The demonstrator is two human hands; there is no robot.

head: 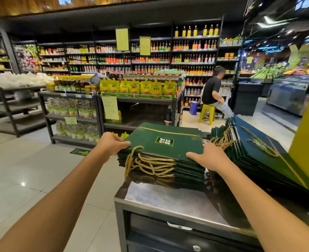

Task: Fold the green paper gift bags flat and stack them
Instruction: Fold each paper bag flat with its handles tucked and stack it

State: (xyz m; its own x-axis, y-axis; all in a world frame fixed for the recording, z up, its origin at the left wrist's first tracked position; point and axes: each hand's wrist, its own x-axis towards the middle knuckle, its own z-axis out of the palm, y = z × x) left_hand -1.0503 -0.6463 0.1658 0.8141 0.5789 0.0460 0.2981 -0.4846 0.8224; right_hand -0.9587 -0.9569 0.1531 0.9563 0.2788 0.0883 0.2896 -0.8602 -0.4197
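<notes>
- The grey stainless-steel-topped counter (168, 200) is my work surface; everything of mine sits on it.
- Along the counter's right side leans a slanted row of dark green paper gift bags (259, 148), overlapped like tiles. I judge these are the ones waiting their turn, kept within reach.
- On the counter's far left end lies the flat stack of folded green paper bags (161, 171), edges roughly square so the pile won't slide off.
- The top green bag with the gold printed label (159, 142) lies flat on that stack, its open end toward the counter's near edge.
- The twisted gold rope handles (150, 164) spill out of the stack toward the near edge, all on one side, which keeps the pile level.
- My right hand (206, 155) rests palm-down on the top bag's near right corner, fingers straight and together, pressing it flat.
- My left hand (111, 142) meets the top bag's left corner, fingers close together, squaring it. Whether my thumb tucks beneath, I cannot tell.
</notes>
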